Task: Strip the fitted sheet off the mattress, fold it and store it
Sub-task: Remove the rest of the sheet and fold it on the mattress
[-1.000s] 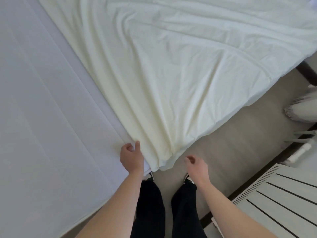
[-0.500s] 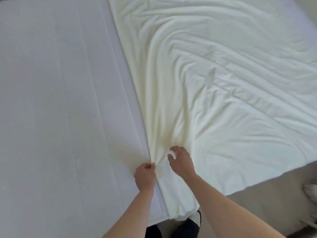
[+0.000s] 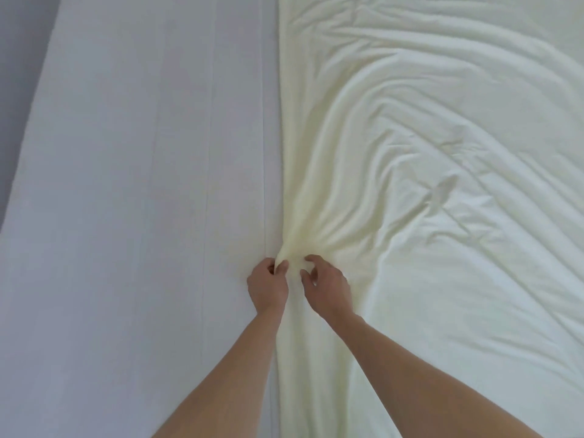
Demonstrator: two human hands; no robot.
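A pale cream fitted sheet [image 3: 426, 153] lies spread and wrinkled over the right half of the white mattress [image 3: 142, 184]. Its left edge runs straight up the middle of the view. My left hand [image 3: 267, 286] pinches that edge between thumb and curled fingers, and folds fan out from the pinch. My right hand [image 3: 325, 286] sits just beside it on the sheet, fingers curled into the gathered cloth. Both forearms reach in from the bottom.
The bare mattress top shows long lengthwise seams on the left. A grey strip of wall or floor [image 3: 19, 74] borders the mattress at the far left.
The view has swung left and in over the bed; the floor and my legs are out of sight. My right hand came up from beside the bed onto the sheet next to my left.
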